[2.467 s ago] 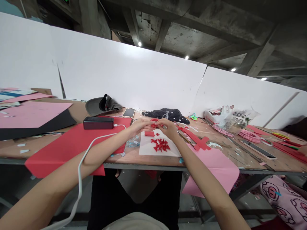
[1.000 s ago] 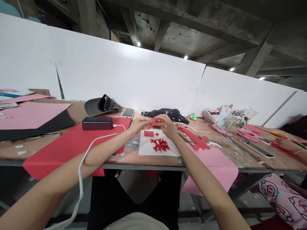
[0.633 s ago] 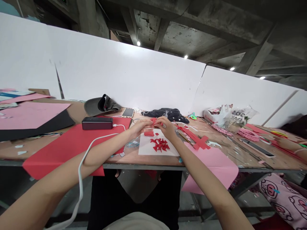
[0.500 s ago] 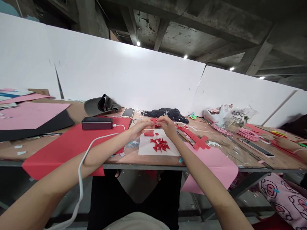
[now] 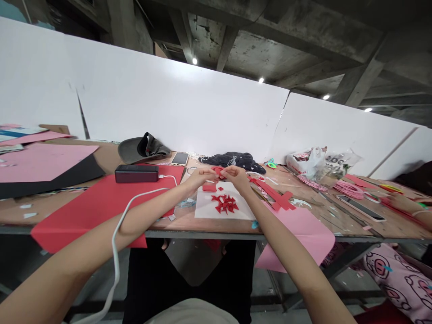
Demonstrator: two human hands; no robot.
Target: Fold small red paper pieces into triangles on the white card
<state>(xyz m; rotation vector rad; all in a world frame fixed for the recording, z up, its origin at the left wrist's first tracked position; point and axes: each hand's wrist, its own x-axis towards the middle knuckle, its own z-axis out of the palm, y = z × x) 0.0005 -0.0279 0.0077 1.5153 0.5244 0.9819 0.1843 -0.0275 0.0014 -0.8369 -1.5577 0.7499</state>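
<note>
My left hand (image 5: pixel 199 177) and my right hand (image 5: pixel 237 176) meet above the far edge of a white sheet (image 5: pixel 206 209). Both pinch a small piece of red paper (image 5: pixel 218 171) between their fingertips. On the white sheet below lies a heap of small folded red paper pieces (image 5: pixel 224 204). A small red rectangle (image 5: pixel 209 188) lies beside the heap, close under my left hand.
A large red sheet (image 5: pixel 84 209) and a black power bank (image 5: pixel 136 173) with a white cable (image 5: pixel 116 252) lie left. Red strips (image 5: pixel 275 195), a pink sheet (image 5: pixel 300 236) and a phone (image 5: pixel 362 208) lie right. A cap (image 5: pixel 143 148), another phone (image 5: pixel 180 158) and dark cloth (image 5: pixel 232 160) sit behind. Another person's forearm (image 5: pixel 410 206) rests far right.
My fingers keep working the small red piece, lifting it slightly and bringing it back down above the sheet. Another person's forearm has come into view at the far right.
</note>
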